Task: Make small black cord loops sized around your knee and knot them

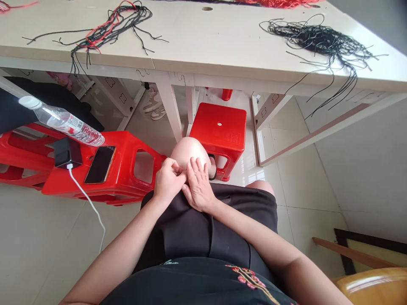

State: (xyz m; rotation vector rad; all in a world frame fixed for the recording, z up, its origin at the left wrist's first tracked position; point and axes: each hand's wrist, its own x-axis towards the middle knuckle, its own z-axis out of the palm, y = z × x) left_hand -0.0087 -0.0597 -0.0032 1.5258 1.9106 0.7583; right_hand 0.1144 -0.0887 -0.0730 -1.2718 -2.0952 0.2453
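My left hand point(169, 178) is by the bare knee point(190, 149), fingers curled in a pinch. Whatever is between those fingertips, if anything, is too small to make out. Right beside it, my right hand point(199, 185) lies flat over the knee and the edge of the black skirt point(187, 233), its fingers stretched out. The thumb side of the right hand is close to the left fingertips. On the table above, a bundle of black and red cords point(111, 27) lies to the left and a tangled heap of black cords point(321, 40) to the right.
A white table point(203, 46) spans the top. One red stool point(219, 123) stands under its edge; another red stool point(125, 152) at left bears a water bottle point(68, 123), a black charger point(66, 152) with white cable, and a phone point(100, 164). A wooden chair point(375, 286) is at lower right.
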